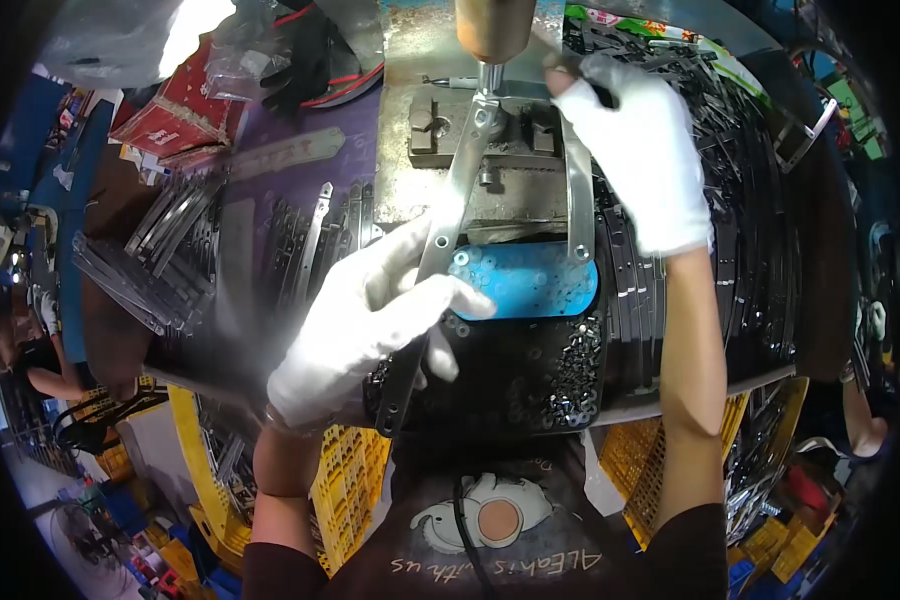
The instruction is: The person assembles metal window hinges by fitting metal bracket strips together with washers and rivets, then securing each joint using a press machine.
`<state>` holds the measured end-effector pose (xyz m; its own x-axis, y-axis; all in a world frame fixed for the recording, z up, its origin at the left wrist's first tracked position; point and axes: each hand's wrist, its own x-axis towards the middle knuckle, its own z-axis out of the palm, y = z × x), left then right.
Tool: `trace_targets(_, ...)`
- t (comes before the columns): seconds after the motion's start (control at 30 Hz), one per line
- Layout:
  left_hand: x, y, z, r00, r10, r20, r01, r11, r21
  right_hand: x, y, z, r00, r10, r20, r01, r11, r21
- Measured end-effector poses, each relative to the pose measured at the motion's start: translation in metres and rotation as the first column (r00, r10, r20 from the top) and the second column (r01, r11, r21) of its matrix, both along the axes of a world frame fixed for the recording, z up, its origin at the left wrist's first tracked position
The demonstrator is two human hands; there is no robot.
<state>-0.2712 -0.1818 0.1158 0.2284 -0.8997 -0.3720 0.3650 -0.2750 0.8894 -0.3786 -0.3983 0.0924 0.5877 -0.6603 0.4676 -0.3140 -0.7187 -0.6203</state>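
Observation:
My left hand (pixel 365 325), in a white glove, is closed around a long metal strip (pixel 448 225) with holes, which slants from under the press head (pixel 494 30) down towards me. My right hand (pixel 645 145), gloved with bare fingertips, is bent at the upper end of a second metal strip (pixel 579 195); it is slightly blurred. The strips seem joined by a crosspiece (pixel 525 90) near the top, partly hidden. Under the press ram, the first strip's upper end sits above a steel die block (pixel 485 140). A blue tray (pixel 530 305) with clear washers lies between the strips.
Small rivets (pixel 575 385) lie heaped below the tray. Dark metal strips (pixel 730 240) fill the right side, and more strips (pixel 175 250) lie left. A red box (pixel 175 125) stands back left. Yellow crates (pixel 348 485) are below the bench. Another person (pixel 55 365) is at far left.

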Motion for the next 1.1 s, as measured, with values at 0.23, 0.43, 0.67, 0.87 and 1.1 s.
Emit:
trace_targets(0.23, 0.000, 0.062, -0.027, 0.967, 0.240, 0.089, -0.252, 0.955, 0.159, -0.102, 0.114, -0.016, 0.656, 0.424, -0.625, -0.431, 0.889, 0.152)
trace_targets(0.43, -0.035, 0.070, -0.046, 0.949, 0.313, -0.029, -0.300, 0.930, 0.214, -0.107, 0.143, -0.034, 0.576, 0.341, -0.743, -0.401, 0.910, 0.106)
trace_targets(0.67, -0.048, 0.079, -0.064, 0.985, 0.166, -0.041, -0.157, 0.971, 0.179, -0.113, 0.163, -0.038, 0.651, 0.196, -0.733, -0.390, 0.915, -0.101)
trace_targets(0.87, -0.058, 0.073, -0.053, 0.993, 0.080, -0.091, -0.067, 0.989, 0.133, -0.111, 0.156, -0.045, 0.993, 0.109, -0.042, -0.031, 0.594, 0.804)
trace_targets(1.1, -0.071, 0.057, -0.045, 0.995, -0.076, -0.066, 0.083, 0.989, 0.122, -0.102, 0.137, -0.058, 0.957, 0.207, -0.201, -0.141, 0.943, 0.302)
